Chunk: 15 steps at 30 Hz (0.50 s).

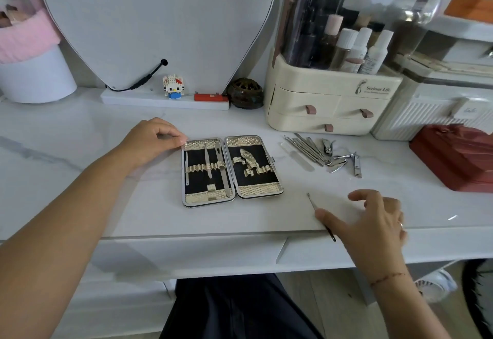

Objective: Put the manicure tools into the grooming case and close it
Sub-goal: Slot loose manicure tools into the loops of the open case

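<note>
The grooming case (260,189) lies open flat in the middle of the white desk, black inside with gold trim. Its left half holds three slim metal tools (208,163) in loops, and its right half holds one wider tool (248,159). My left hand (152,138) grips the case's far left corner with curled fingertips. My right hand (373,218) hovers near the desk's front edge, pinching a thin metal pick (312,201) under the thumb, its tip pointing toward the case. A pile of loose manicure tools (317,151) lies to the right of the case.
A clear nail file (298,158) and nail clippers (356,163) sit by the pile. Behind stand a cream cosmetics organiser (320,109), a heart-shaped mirror (149,18), a toy figure (173,87) and a dark round jar (245,93). A red box (458,157) lies at the right.
</note>
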Tool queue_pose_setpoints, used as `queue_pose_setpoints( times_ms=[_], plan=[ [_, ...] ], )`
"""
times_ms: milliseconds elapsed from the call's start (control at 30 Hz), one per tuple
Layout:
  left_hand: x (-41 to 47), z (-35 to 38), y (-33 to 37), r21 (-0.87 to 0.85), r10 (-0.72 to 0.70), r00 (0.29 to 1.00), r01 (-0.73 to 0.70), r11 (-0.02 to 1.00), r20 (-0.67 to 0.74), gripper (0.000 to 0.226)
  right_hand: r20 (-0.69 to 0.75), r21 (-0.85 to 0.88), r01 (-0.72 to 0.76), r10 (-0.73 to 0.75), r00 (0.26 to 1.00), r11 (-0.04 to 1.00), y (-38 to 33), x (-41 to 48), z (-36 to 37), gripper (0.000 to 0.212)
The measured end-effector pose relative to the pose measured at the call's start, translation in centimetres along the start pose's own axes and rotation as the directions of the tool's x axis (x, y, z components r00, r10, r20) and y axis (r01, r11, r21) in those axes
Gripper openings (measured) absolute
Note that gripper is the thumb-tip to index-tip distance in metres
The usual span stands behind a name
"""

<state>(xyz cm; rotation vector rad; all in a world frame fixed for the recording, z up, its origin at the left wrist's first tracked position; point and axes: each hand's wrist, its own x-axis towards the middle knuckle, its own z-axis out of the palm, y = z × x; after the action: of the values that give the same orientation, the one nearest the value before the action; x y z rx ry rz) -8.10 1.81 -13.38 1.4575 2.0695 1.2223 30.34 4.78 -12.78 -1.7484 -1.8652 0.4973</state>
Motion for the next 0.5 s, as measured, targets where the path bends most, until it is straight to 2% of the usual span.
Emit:
queue_pose_setpoints(
  times_ms=[167, 367, 500],
  plan=[
    [-0.1, 0.0, 0.1, 0.031, 0.013, 1.0, -0.013, 0.999, -0.003, 0.008, -0.104, 0.091, -0.021, 0.031, 0.994, 0.996, -0.2, -1.5, 0.2, 0.055],
    [0.0, -0.1, -0.4, -0.012, -0.015, 1.0, 0.015, 1.0, -0.005, 0.006, -0.054, -0.077, -0.038, 0.034, 0.998, 0.996, -1.4, -2.1, 0.0, 0.045],
    [0.0, 0.0, -0.4, -0.022, -0.017, 1.0, 0.017, 1.0, -0.002, 0.006, -0.003, -0.053, -0.064, 0.064, 0.998, 0.997, -1.4, -2.1, -0.2, 0.039]
  ],
)
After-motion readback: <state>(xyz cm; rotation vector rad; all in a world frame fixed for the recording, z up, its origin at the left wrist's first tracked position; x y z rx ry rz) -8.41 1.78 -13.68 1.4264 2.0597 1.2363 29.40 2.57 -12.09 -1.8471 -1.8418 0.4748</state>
